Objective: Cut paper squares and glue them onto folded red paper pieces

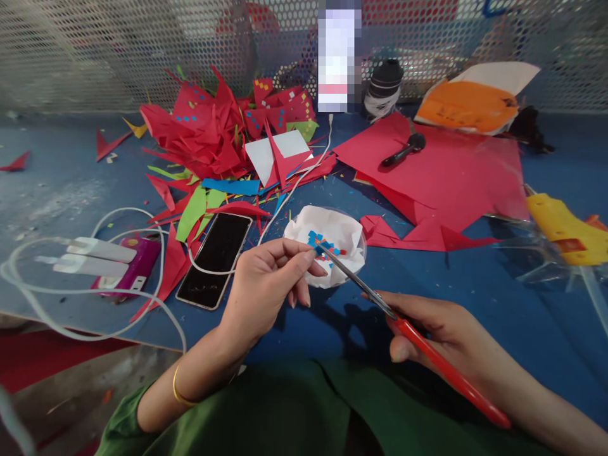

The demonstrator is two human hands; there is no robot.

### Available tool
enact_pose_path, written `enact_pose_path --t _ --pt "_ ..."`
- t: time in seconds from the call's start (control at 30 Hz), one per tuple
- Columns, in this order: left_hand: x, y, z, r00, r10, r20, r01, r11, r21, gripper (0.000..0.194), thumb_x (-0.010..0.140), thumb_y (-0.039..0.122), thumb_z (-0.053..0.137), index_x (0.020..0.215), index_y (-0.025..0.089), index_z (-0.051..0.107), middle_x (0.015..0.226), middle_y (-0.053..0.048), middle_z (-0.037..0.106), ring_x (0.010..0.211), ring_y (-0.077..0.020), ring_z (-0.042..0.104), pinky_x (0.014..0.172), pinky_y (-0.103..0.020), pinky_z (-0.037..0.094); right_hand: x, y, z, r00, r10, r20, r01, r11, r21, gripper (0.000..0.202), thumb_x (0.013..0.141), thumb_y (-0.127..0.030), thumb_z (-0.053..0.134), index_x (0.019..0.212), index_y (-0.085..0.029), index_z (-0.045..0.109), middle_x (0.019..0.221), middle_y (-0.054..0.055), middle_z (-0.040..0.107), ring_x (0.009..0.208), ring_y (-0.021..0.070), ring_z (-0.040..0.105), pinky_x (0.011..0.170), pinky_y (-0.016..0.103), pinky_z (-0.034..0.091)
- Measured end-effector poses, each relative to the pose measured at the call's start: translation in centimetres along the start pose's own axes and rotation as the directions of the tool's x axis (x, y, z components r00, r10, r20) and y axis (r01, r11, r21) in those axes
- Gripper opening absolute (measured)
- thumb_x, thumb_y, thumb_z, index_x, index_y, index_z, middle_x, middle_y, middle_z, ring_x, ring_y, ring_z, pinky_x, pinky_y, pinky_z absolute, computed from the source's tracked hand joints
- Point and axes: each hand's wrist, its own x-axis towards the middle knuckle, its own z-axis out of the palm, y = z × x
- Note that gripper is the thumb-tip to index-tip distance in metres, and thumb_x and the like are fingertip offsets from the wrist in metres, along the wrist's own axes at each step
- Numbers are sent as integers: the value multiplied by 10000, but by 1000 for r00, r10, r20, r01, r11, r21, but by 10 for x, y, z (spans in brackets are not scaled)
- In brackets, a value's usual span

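Note:
My left hand [273, 278] is closed in a pinch on a small blue paper piece [319, 250] at its fingertips, over the near-left side of a white paper-lined dish [349, 234]. Small blue and red bits lie in that dish. In my right hand [427, 323] are scissors with red handles [446, 370], the fingers wrapped round them. The scissors' metal blades point up and left, with their tips close to the blue piece. Whether the blades touch it cannot be made out.
Red paper scraps [209, 126] are heaped at the back left. A phone [213, 259], white cables and a purple power bank [130, 269] lie on the left. Red sheets [456, 177] cover the back right, beside a yellow glue gun [565, 228]. A perforated metal screen stands behind.

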Motion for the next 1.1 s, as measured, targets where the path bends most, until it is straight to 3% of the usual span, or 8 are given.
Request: enact_pose_path --t 0.33,0.5,0.77,1.1 --pt "0 0 1 1000 -9 -24 9 1000 16 132 861 264 669 791 154 692 689 -25 730 376 -58 539 372 -167 393 1 -2 0 999 -36 -33 35 999 -36 428 747 -536 743 1093 -285 769 595 -30 612 550 135 536 550 232 475" --pt "1 1 1 1000 -7 -28 6 1000 -27 120 860 248 677 786 154 691 691 -12 733 366 -49 543 363 -151 377 -1 2 -3 991 -74 -107 69 996 -52 478 762 -559 718 1136 -263 755 584 -36 547 509 114 458 476 216 414" --pt "2 3 1 998 16 -67 -17 1000 -12 187 904 299 622 891 136 712 725 -33 745 339 -50 535 343 -160 370 -1 13 -4 923 -178 -341 152 983 -102 516 736 -570 725 1144 -253 744 623 -27 511 531 120 414 477 244 415" --pt "6 1 7 988 118 -95 -121 992 -24 240 755 331 744 717 149 593 625 16 662 328 -50 504 302 -160 325 11 13 0 838 -290 -461 232 956 -180 489 703 -497 730 1070 -173 743 639 -29 499 555 116 406 535 254 409"
